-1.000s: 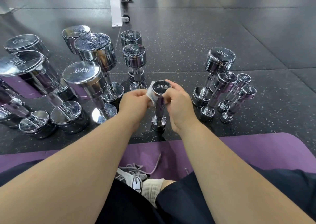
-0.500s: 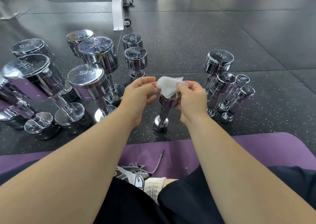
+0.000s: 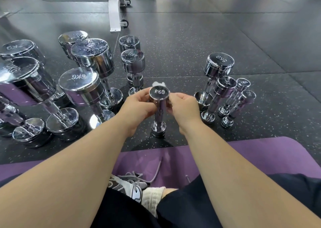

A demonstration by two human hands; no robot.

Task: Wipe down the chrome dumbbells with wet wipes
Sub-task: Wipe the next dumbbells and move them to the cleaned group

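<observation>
- The small dumbbell [image 3: 159,106] stands on end on the floor [image 3: 199,41], right in front of you.
- Your left hand [image 3: 137,108] is on its left side and your right hand [image 3: 185,108] is on its right side.
- A wipe [image 3: 159,84] peeks out just behind its top.
- The big dumbbells [image 3: 78,88] stand to your left.
- Four smaller dumbbells [image 3: 224,90] stand close together to your right.
- The mat [image 3: 260,155] lies under you, nearer than the dumbbells.
- The bench leg [image 3: 115,13] is far behind them.
</observation>
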